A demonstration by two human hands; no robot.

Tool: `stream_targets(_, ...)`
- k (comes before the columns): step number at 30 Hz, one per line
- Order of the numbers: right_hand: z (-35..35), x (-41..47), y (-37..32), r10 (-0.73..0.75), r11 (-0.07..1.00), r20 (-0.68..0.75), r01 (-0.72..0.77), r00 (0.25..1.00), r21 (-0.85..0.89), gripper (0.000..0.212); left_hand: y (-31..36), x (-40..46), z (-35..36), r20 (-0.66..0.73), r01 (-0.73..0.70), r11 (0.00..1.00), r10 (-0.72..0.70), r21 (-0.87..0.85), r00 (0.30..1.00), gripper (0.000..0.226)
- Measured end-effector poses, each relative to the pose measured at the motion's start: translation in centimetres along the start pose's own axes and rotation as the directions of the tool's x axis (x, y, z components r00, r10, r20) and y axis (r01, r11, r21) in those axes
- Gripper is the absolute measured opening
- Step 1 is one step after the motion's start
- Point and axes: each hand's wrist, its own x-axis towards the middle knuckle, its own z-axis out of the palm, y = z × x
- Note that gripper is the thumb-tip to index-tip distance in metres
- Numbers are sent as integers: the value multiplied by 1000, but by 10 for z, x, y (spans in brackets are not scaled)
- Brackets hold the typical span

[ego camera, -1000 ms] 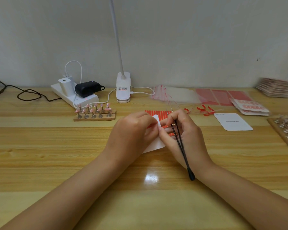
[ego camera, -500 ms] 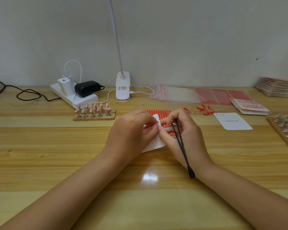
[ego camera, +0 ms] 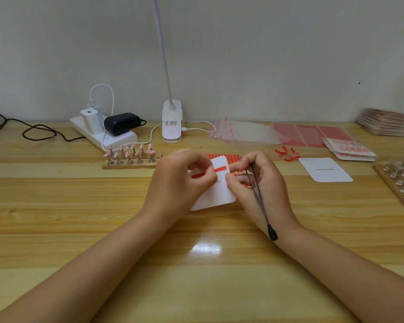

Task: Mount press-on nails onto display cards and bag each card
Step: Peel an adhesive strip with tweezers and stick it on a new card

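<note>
STEP: taping display card, judged | CARD: white display card [ego camera: 216, 191] lay tilted on bench [ego camera: 56, 206] just before lamp base [ego camera: 172, 122] | LEFT: left hand [ego camera: 180, 180] pinched red strip [ego camera: 220, 169] onto card | RIGHT: right hand [ego camera: 260, 183] clasped black tweezers [ego camera: 258, 194], fingertip at card edge | NEXT: press strip flat, then fetch nails from nail stand [ego camera: 131, 156] left of card

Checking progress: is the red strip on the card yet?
Partly, it seems. One end of the red strip lies across the white card; the other end is hidden by the left hand.
</note>
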Motion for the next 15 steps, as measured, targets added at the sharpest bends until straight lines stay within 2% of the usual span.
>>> stream_targets(4, -1, 2, 3, 3, 1000, 13, -3, 1000, 16, 49, -3, 0, 0, 36, 24, 999, -23, -44, 999, 4)
stream_targets(8, 1, 2, 2, -22, 1000, 36, 21, 999, 8, 46, -2, 1, 1, 101, -65, 998, 65, -3, 993, 5)
stream_targets(15, 2, -3, -6, -50, 997, 47, 52, 998, -51, 38, -3, 3, -2, 117, -99, 994, 104, -45, 988, 4)
